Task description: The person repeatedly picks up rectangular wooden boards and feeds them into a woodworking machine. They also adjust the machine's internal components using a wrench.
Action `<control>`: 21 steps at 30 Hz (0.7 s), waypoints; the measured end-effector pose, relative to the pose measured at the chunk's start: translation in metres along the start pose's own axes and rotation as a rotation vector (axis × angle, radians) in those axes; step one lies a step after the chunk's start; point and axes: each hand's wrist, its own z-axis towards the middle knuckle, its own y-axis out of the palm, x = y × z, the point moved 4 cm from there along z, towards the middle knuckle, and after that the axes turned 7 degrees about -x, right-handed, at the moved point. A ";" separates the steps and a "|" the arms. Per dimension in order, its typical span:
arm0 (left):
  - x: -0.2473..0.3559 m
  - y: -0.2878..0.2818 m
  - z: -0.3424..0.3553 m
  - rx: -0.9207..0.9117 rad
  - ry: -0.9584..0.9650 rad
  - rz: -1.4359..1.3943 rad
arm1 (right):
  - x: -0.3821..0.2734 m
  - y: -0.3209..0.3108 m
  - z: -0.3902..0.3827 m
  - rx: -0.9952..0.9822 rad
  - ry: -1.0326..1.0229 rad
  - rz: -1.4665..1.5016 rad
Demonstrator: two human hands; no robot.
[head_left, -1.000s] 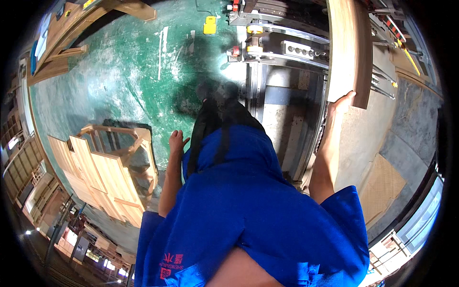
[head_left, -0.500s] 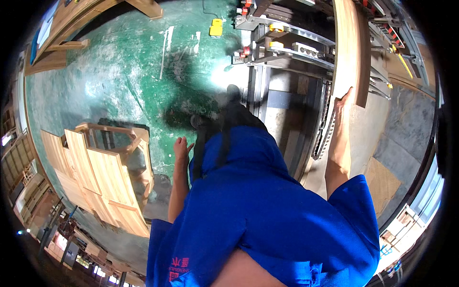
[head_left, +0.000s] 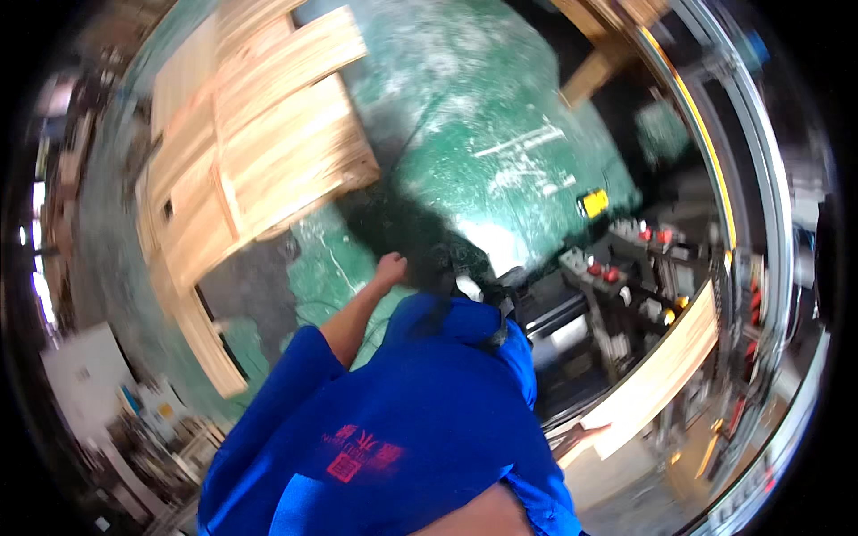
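My right hand (head_left: 581, 438) grips the near end of a long pale wooden board (head_left: 666, 373), the thumb lying over its face. The board slants up and to the right beside the machine. My left hand (head_left: 391, 268) hangs over the green floor with its fingers loosely curled and nothing visible in them. Nearest to that hand, on the left, is a large stack of pale wooden panels (head_left: 286, 156) on a wooden stand.
Machine frames with red and yellow fittings (head_left: 594, 268) stand to my right, under the board's far end. A yellow box (head_left: 593, 204) lies on the green floor (head_left: 500, 98). A long metal rail (head_left: 760, 152) curves along the far right. A white panel (head_left: 89, 375) stands at the left.
My view has swung left, so the panel stack looks nearer and the machine sits lower right. My right hand still holds the board; my left hand's fingers have curled in.
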 end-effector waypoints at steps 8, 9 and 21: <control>-0.059 -0.067 0.002 0.176 -0.054 -0.220 | -0.054 0.047 -0.030 -0.255 -0.225 -0.305; -0.059 -0.072 0.004 0.189 -0.040 -0.152 | -0.066 0.065 -0.024 -0.287 -0.209 -0.211; 0.075 -0.124 -0.027 0.236 0.217 -0.385 | -0.226 0.522 -0.220 -0.738 -1.324 -1.378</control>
